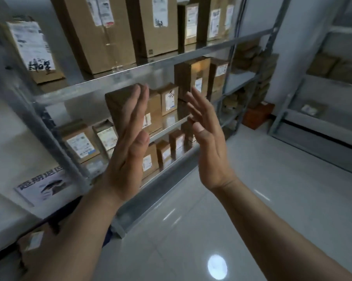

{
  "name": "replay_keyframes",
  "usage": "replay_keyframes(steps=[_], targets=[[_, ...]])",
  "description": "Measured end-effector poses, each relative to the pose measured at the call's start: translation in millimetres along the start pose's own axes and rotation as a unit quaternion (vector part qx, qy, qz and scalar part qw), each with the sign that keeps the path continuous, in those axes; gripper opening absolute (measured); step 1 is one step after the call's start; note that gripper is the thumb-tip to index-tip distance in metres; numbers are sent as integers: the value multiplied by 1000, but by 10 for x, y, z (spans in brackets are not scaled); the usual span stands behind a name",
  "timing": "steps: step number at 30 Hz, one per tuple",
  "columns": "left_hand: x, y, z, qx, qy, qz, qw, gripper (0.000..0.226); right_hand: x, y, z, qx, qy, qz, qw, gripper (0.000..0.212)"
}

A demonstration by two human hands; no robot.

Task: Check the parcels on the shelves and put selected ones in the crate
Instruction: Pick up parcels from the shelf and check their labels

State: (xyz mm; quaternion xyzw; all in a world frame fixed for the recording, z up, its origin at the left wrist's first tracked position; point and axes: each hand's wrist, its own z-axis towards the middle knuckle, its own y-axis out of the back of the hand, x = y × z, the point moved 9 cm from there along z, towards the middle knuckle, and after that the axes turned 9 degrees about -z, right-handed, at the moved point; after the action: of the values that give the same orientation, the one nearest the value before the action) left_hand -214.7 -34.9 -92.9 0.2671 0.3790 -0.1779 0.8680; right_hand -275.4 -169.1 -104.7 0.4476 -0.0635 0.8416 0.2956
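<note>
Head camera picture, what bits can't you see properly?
Parcel labels: head view, writing too blurred and small to read.
Brown parcel: head view, its front is hidden behind the left hand.
Corner parcel: head view, mostly covered by the left forearm.
Far stacked parcels: head view, blurred into brown shapes.

Unclear from here
My left hand (pixel 128 142) hides part of a parcel (pixel 116 102); labels (pixel 81 146) too blurred to read.
</note>
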Motion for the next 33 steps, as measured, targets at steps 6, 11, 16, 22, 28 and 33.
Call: replay_keyframes(steps=[6, 11, 16, 22, 28, 33], targets=[[87, -1067, 585, 48, -5, -59, 997, 60, -520, 1149, 116, -37, -40, -4, 998, 71], [354, -1640, 1039, 73, 2, -57, 996, 72, -1039, 1705, 288, -64, -72, -29, 995, 70], [920, -2143, 1698, 91, 23, -81, 992, 61, -1745, 2137, 730, -81, -102, -78, 988, 74], [1655, -2664, 2715, 104, 19, -124, 987, 72, -2615, 2597, 1467, -103, -128, -100, 981, 72], [2144, -3373, 3644, 146, 5, -184, 972, 69, -3289, 3273, 2060, -143, -158, -118, 970, 73], [2494, -4140, 4349, 167, 5, -156, 974, 80, -3856, 3987, 2513, -162, -152, -124, 967, 71]])
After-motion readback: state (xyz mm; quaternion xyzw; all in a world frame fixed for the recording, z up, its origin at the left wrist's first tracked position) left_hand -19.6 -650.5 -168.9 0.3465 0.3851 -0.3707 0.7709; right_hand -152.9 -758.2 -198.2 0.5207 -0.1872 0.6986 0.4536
